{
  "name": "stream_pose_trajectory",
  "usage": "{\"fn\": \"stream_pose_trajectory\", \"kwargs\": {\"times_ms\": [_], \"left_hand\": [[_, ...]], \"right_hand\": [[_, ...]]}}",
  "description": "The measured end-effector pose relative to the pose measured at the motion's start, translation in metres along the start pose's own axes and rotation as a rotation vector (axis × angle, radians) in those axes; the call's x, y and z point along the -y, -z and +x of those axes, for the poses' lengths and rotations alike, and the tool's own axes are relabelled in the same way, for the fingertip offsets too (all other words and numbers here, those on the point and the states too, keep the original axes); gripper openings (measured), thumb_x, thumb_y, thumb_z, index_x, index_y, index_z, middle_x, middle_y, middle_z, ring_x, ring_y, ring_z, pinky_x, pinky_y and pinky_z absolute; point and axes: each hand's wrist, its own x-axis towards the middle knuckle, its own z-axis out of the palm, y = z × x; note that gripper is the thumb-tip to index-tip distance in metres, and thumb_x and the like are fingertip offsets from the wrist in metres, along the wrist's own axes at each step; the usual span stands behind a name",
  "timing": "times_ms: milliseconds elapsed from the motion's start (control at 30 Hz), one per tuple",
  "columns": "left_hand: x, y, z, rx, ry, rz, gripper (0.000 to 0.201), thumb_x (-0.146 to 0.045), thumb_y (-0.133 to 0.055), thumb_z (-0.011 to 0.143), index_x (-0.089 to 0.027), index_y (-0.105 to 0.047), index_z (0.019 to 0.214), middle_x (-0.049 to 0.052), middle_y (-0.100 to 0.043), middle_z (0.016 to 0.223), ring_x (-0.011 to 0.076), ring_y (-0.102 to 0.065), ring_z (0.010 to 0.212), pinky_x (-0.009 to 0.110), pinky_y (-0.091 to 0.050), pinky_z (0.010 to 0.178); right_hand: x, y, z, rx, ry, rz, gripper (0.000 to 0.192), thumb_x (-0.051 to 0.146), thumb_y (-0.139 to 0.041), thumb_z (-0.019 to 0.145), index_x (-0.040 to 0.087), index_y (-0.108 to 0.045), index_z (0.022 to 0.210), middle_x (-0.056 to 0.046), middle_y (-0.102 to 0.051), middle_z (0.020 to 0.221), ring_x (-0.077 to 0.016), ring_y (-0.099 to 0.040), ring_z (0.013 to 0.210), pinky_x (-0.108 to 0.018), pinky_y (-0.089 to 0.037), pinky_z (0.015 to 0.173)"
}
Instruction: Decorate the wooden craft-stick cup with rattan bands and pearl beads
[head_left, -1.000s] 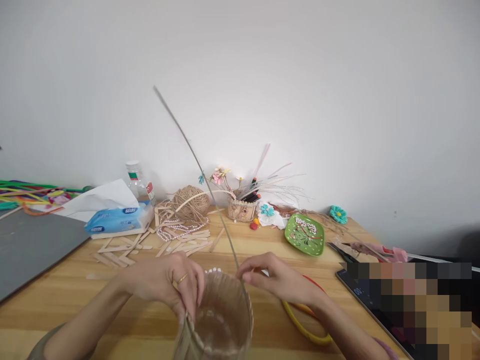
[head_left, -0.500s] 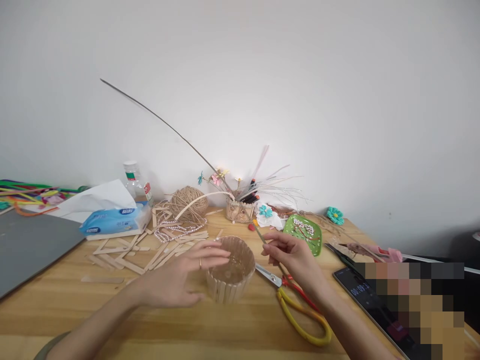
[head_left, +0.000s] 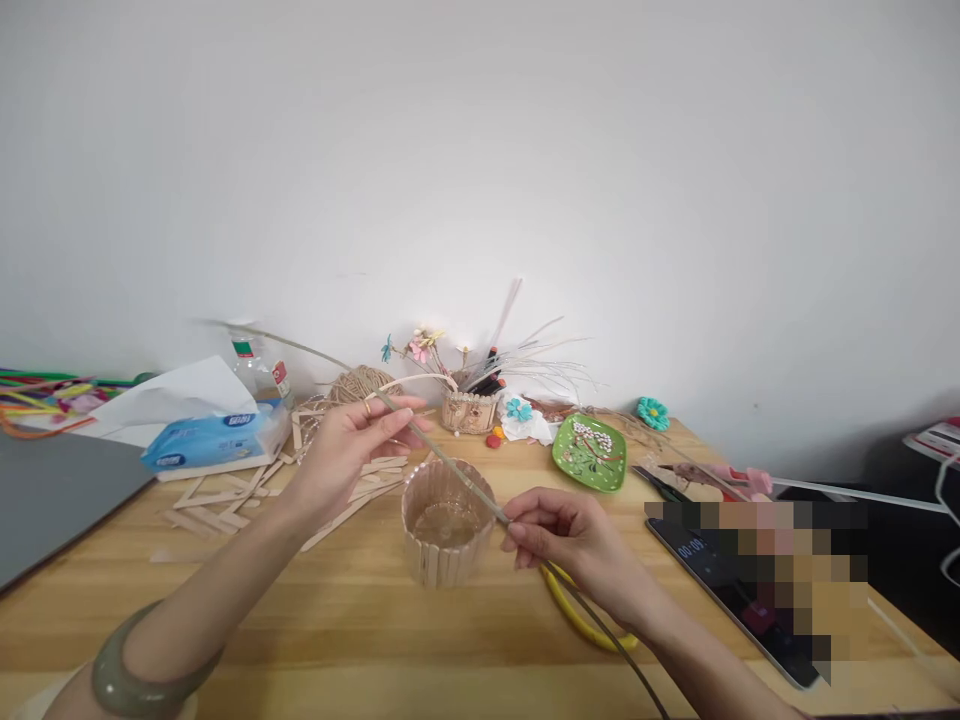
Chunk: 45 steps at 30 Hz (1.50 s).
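Left hand [head_left: 352,440] and right hand [head_left: 562,535], fingers pinched shut, grip a thin reed [head_left: 450,465] slanting across frame centre above the stick-clad cup [head_left: 442,522]. Earlier, only the right held it, tip raised upper left.

A cup [head_left: 442,525] stands in the middle of the table [head_left: 300,640]. A long stick [head_left: 442,460] crosses above it. The tissue pack [head_left: 214,440] lies far left. The twine ball [head_left: 360,385] and a small basket [head_left: 469,410] sit behind the cup. The plate [head_left: 589,452] lies to the right, and the scissors [head_left: 581,620] lie just right of the cup.
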Motion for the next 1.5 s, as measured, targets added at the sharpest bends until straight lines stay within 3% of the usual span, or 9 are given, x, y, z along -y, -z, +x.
{"fn": "stream_pose_trajectory", "kwargs": {"times_ms": [133,333,467,700,833,1033,1233,1367,1500], "left_hand": [[-0.003,-0.001,0.002,-0.039,-0.010,0.035,0.019,-0.032,-0.073,0.067,-0.014,-0.070,0.072,0.007,-0.073,0.085,0.0135,-0.065,0.064,0.023,-0.051,0.062],[0.003,-0.010,-0.009,-0.003,0.019,0.068,0.021,-0.035,-0.073,0.067,-0.014,-0.071,0.066,0.008,-0.072,0.091,0.0132,-0.065,0.064,0.023,-0.052,0.063],[0.006,-0.015,-0.021,0.048,0.049,0.072,0.019,-0.033,-0.074,0.067,-0.014,-0.071,0.068,0.008,-0.073,0.089,0.0141,-0.066,0.067,0.024,-0.053,0.066],[-0.004,0.000,-0.018,-0.188,-0.074,-0.124,0.022,-0.027,-0.077,0.063,-0.015,-0.071,0.081,0.004,-0.074,0.076,0.0105,-0.064,0.062,0.019,-0.052,0.062],[-0.002,0.002,-0.018,-0.198,-0.075,-0.107,0.023,-0.027,-0.077,0.063,-0.014,-0.072,0.082,0.005,-0.074,0.075,0.0119,-0.066,0.064,0.019,-0.052,0.062],[0.005,0.001,-0.021,-0.169,-0.070,-0.102,0.019,-0.027,-0.077,0.063,-0.012,-0.072,0.074,0.007,-0.074,0.080,0.0139,-0.067,0.067,0.020,-0.053,0.063],[0.005,0.001,-0.021,-0.150,-0.075,-0.145,0.018,-0.025,-0.076,0.063,-0.012,-0.072,0.074,0.006,-0.074,0.076,0.0132,-0.067,0.064,0.020,-0.053,0.062],[0.000,0.010,-0.018,-0.250,-0.127,-0.275,0.020,-0.025,-0.077,0.063,-0.012,-0.070,0.076,0.006,-0.073,0.072,0.0115,-0.066,0.061,0.018,-0.053,0.060],[-0.002,0.025,-0.014,-0.379,-0.188,-0.352,0.024,-0.023,-0.078,0.060,-0.012,-0.069,0.078,0.005,-0.073,0.073,0.0087,-0.065,0.057,0.015,-0.052,0.057]], "right_hand": [[-0.002,0.006,-0.002,0.083,-0.026,0.043,0.037,0.044,-0.073,0.066,0.014,-0.062,0.084,-0.001,-0.065,0.070,-0.0097,-0.058,0.059,-0.026,-0.046,0.062],[0.001,0.001,0.001,0.111,0.000,-0.020,0.042,0.044,-0.070,0.070,0.014,-0.059,0.097,-0.001,-0.064,0.072,-0.0099,-0.059,0.064,-0.025,-0.046,0.065],[0.007,-0.007,0.003,0.086,0.024,-0.078,0.040,0.050,-0.066,0.072,0.014,-0.060,0.088,0.002,-0.059,0.062,-0.0084,-0.052,0.055,-0.023,-0.043,0.057],[0.008,0.011,-0.008,0.041,0.023,-0.304,0.042,0.057,-0.057,0.076,0.015,-0.055,0.076,0.001,-0.055,0.063,-0.0090,-0.049,0.055,-0.022,-0.039,0.053],[0.009,0.021,-0.014,0.015,0.003,-0.433,0.037,0.053,-0.050,0.082,0.017,-0.054,0.077,0.002,-0.053,0.063,-0.0085,-0.045,0.051,-0.019,-0.035,0.047],[0.017,0.027,-0.017,-0.084,0.176,-0.698,0.032,0.048,-0.047,0.084,0.021,-0.066,0.087,-0.003,-0.066,0.081,-0.0179,-0.059,0.076,-0.022,-0.046,0.064],[0.019,0.034,-0.013,-0.127,0.239,-0.921,0.038,0.049,-0.043,0.086,0.020,-0.065,0.076,-0.002,-0.067,0.072,-0.0175,-0.062,0.067,-0.021,-0.048,0.058],[0.014,0.050,-0.010,-0.203,0.335,-1.094,0.035,0.047,-0.040,0.087,0.023,-0.064,0.077,-0.002,-0.070,0.074,-0.0192,-0.066,0.070,-0.022,-0.051,0.057],[0.008,0.072,-0.006,-0.270,0.416,-1.312,0.037,0.046,-0.035,0.087,0.025,-0.063,0.074,-0.003,-0.073,0.078,-0.0210,-0.068,0.065,-0.024,-0.050,0.045]]}}
